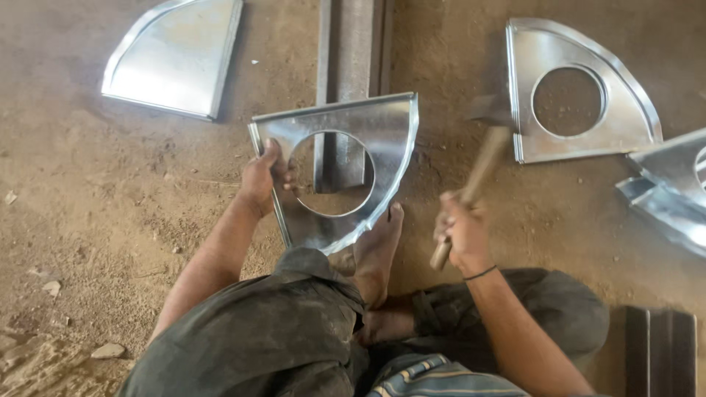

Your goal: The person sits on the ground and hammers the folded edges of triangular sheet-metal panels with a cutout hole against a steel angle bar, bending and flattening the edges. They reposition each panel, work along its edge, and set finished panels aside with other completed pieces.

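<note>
My left hand (pixel 262 176) grips the left edge of a quarter-round sheet-metal piece (pixel 382 136) with a round hole, fingers hooked through the hole. The piece rests over a steel bar (pixel 353 44) on the dirt floor, and my bare foot (pixel 376 250) touches its lower curved edge. In my right hand (pixel 462 231) is the wooden handle of a hammer (pixel 482 165), raised to the right of the piece; its head is blurred.
A solid quarter-round metal piece (pixel 173 59) lies at the upper left. Another with a round hole (pixel 625 110) lies at the upper right, with more bent sheet metal (pixel 669 191) at the right edge. A dark metal block (pixel 658 349) sits at the lower right.
</note>
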`<state>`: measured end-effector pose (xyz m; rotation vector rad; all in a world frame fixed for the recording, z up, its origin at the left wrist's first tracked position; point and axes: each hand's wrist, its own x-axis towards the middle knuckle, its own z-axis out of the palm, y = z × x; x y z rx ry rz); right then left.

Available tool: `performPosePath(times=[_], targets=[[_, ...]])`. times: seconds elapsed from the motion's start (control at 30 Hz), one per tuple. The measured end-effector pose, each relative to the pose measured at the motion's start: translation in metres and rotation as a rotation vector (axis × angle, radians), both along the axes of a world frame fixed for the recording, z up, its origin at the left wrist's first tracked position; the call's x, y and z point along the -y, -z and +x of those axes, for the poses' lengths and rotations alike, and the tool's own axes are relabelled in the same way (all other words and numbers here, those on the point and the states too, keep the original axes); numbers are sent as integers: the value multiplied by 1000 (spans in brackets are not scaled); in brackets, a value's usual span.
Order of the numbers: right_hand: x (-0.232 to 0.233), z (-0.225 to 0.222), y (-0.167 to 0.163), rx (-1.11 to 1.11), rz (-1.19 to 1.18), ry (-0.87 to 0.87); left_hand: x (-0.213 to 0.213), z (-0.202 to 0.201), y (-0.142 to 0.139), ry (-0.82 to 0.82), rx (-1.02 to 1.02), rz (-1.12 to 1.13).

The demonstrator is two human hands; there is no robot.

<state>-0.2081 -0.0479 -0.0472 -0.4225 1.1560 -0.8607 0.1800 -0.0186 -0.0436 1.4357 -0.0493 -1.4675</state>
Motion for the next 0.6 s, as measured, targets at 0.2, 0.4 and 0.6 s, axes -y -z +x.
performPosePath(times=[0.2, 0.4, 0.6], targets=[[-8, -7, 14, 85, 67, -33, -3, 12, 2, 14, -11, 10], [27, -11, 12, 32, 6, -218, -2, 16, 0, 58, 4, 103], [35, -13, 3, 158, -37, -164, -2, 19, 5, 112, 17, 32]])
